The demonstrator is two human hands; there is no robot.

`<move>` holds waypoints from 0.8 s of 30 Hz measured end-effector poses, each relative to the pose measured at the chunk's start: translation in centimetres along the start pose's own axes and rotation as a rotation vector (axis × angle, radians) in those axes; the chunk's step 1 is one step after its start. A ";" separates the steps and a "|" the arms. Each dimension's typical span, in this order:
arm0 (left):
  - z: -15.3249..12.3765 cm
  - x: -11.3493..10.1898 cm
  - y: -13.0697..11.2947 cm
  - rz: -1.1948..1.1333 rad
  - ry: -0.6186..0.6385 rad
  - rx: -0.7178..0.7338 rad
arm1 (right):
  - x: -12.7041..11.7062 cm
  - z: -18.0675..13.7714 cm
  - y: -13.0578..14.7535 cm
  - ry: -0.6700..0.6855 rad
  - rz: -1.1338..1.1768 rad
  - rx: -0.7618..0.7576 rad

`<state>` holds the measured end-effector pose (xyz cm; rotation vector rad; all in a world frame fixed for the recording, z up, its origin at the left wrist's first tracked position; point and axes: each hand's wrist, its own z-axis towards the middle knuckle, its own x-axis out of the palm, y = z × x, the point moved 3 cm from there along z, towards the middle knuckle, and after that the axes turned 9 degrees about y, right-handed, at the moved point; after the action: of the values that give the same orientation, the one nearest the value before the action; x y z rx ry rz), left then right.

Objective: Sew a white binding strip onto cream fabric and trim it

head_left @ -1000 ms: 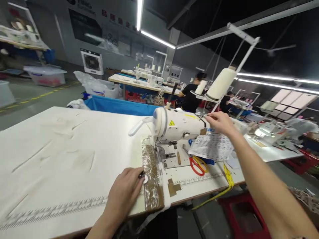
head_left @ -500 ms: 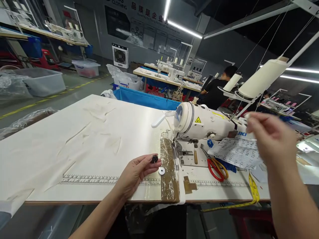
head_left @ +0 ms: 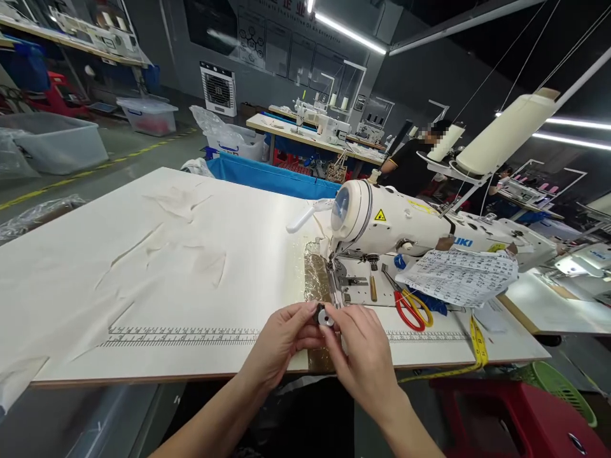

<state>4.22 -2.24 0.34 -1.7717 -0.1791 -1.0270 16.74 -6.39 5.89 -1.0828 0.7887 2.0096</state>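
Observation:
Both hands meet over the front edge of the white sewing table (head_left: 157, 280). My left hand (head_left: 281, 340) pinches a small black and silver bobbin part (head_left: 323, 316) between thumb and fingertips. My right hand (head_left: 365, 356) closes its fingers on the same small part from the right. Just beyond the hands sits the white sewing machine (head_left: 410, 226), with its needle plate (head_left: 341, 280) a short way behind the fingertips. A taped, brownish clear patch (head_left: 316, 280) covers the table beside the plate.
Red and yellow scissors (head_left: 409, 305), a printed paper sheet (head_left: 458, 277) and a yellow measuring tape (head_left: 477, 343) lie right of the plate. Cream thread cones (head_left: 506, 133) stand on a rack behind. A red stool (head_left: 515, 420) is at lower right. A person sits at a far table (head_left: 305, 137).
My right hand came down from the thread near the machine's top to join my left hand at the table's front edge. The loose silver disc on the table is now between the fingers.

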 end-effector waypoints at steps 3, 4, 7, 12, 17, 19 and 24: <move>-0.2 0.2 0.3 0.126 0.010 0.038 | 0.2 -0.3 0.0 0.006 -0.024 0.008; -0.3 0.3 0.3 0.161 0.015 0.052 | 0.2 -0.4 0.0 0.010 -0.042 0.010; -0.5 0.5 0.2 0.231 0.017 0.093 | 0.3 -0.4 0.2 0.032 -0.090 0.024; -0.6 0.2 -0.3 0.292 -0.035 0.122 | -0.3 -0.6 0.7 0.108 -0.161 0.115; -0.6 0.0 0.0 0.315 -0.024 0.072 | -1.6 0.0 0.3 0.206 -0.049 0.133; -0.7 0.2 0.3 0.323 0.003 0.037 | -2.1 0.6 -0.2 0.144 0.013 0.129; -1.3 1.1 0.8 0.276 0.067 -0.041 | -2.6 1.8 -2.0 -0.014 0.153 0.190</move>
<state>4.58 -4.05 0.66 -1.7381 0.1263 -0.8935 18.61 -4.63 8.65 -0.9219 1.0594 2.0166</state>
